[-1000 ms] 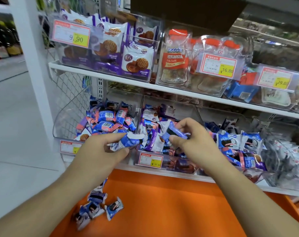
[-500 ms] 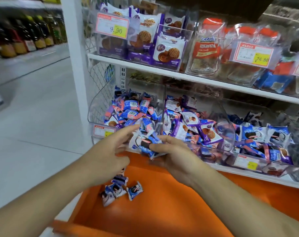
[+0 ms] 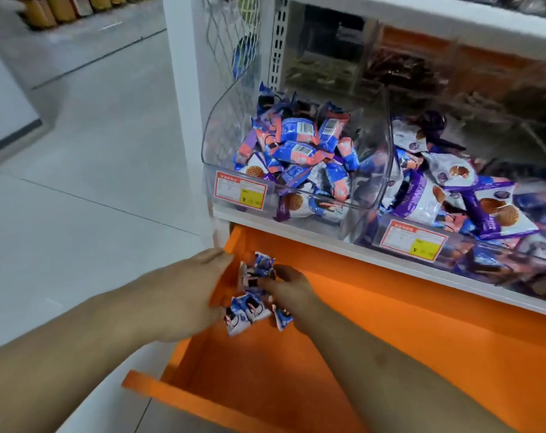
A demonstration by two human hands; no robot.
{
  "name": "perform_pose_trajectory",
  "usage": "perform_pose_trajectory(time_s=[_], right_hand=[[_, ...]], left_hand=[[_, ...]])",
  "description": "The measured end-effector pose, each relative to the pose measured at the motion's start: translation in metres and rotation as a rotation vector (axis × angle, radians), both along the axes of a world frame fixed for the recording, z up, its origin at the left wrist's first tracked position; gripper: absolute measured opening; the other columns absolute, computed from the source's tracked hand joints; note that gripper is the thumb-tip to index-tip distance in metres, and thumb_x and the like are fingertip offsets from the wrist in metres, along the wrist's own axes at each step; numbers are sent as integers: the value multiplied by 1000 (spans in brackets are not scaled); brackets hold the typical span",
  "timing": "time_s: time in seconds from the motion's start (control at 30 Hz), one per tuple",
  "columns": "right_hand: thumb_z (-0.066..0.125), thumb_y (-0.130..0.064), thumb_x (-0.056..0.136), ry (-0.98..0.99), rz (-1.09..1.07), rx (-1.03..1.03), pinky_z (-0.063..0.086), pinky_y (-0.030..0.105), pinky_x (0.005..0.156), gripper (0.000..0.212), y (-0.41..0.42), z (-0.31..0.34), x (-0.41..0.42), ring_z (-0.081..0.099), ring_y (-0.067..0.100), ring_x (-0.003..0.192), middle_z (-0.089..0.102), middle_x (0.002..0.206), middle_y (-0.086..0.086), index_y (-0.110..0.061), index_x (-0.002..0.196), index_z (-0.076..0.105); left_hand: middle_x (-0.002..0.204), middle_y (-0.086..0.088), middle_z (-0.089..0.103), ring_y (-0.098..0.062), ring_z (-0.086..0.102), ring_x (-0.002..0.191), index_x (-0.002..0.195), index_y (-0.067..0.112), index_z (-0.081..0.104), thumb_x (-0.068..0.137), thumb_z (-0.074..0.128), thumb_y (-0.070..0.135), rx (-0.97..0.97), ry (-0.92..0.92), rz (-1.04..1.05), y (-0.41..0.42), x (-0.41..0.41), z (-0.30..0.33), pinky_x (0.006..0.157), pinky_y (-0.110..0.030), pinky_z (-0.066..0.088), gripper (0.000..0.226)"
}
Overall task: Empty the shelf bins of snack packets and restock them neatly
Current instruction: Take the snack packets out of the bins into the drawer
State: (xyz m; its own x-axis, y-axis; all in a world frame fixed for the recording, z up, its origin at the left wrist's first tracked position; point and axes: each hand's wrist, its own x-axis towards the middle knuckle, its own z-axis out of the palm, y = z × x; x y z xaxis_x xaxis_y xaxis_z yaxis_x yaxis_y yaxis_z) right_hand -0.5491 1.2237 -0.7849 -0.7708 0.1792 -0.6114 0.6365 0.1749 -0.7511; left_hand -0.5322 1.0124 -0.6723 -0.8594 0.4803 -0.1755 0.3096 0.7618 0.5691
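Resting over the orange tray (image 3: 390,339): left hand (image 3: 184,295) slack, right hand (image 3: 284,285) pinching blue snack packets (image 3: 257,271).

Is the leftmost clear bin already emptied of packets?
No. The leftmost clear bin holds a heap of blue and pink snack packets.
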Motion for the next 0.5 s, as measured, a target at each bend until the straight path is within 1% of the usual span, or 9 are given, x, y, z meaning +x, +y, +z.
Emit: perform_pose_trajectory(time_s=[0.03, 0.07, 0.1, 0.17, 0.2, 0.27, 0.33, 0.4, 0.5], right_hand=[[80, -26, 91, -15, 57, 46, 50, 18, 74, 74, -3, -3, -3, 67, 14, 100, 62, 142, 6, -15, 155, 44], [80, -30, 91, -17, 118, 111, 51, 24, 84, 78, -3, -3, -4, 66, 18, 110, 62, 141, 4, -17, 157, 41], [80, -32, 89, -3, 170, 173, 54, 30, 89, 72, -2, -4, -4, 66, 19, 111, 66, 130, 0, -21, 152, 46], [78, -34, 89, 50, 268, 228, 57, 30, 84, 56, 4, 5, 5, 67, 13, 96, 68, 108, -9, -27, 141, 56], [76, -35, 90, 69, 329, 256, 55, 27, 78, 53, 8, 14, 10, 65, 11, 93, 66, 108, -9, -28, 139, 57], [73, -43, 88, 114, 440, 324, 53, 26, 82, 57, 21, 39, 23, 64, 12, 103, 65, 120, -7, -28, 140, 56], [72, -54, 81, 184, 495, 361, 58, 33, 90, 58, 39, 72, 36, 65, 12, 112, 67, 127, -10, -33, 134, 60], [76, -45, 85, 247, 512, 341, 59, 33, 93, 45, 58, 111, 49, 66, 4, 110, 68, 124, -17, -36, 128, 65], [76, -20, 93, 376, 496, 322, 60, 32, 86, 28, 90, 171, 71, 69, 5, 100, 72, 114, -10, -27, 119, 72]], left_hand=[[146, 30, 48, 2, 47, 138, 135, 58, 46, 94, 71, 35, -20, -35, -2, 2, -3, 1, 107, -16, 41, 54], [145, 29, 48, 1, 46, 138, 133, 59, 45, 95, 69, 35, -37, -17, -12, 5, -6, 2, 104, -11, 39, 51], [147, 25, 47, -2, 45, 140, 138, 55, 43, 98, 66, 34, -79, 14, -60, 13, -5, 10, 102, -9, 37, 51], [154, 13, 43, -8, 41, 142, 151, 33, 40, 103, 59, 30, -135, 63, -128, 34, -7, 26, 106, -15, 31, 52], [155, 11, 42, -9, 40, 142, 153, 29, 38, 104, 58, 31, -136, 76, -136, 44, -8, 36, 107, -16, 28, 53], [154, 14, 41, -7, 39, 141, 154, 32, 37, 103, 58, 35, -59, 160, -141, 63, -8, 47, 107, -16, 28, 55], [149, 18, 46, -4, 45, 135, 150, 39, 42, 100, 62, 38, 6, 204, -160, 77, -7, 49, 105, -17, 34, 54], [142, 26, 49, 1, 48, 128, 146, 45, 46, 96, 65, 43, 78, 238, -165, 89, -4, 58, 102, -17, 39, 53], [134, 33, 52, 7, 52, 122, 140, 51, 47, 94, 65, 46, 172, 248, -138, 107, -3, 75, 102, -21, 46, 50]])
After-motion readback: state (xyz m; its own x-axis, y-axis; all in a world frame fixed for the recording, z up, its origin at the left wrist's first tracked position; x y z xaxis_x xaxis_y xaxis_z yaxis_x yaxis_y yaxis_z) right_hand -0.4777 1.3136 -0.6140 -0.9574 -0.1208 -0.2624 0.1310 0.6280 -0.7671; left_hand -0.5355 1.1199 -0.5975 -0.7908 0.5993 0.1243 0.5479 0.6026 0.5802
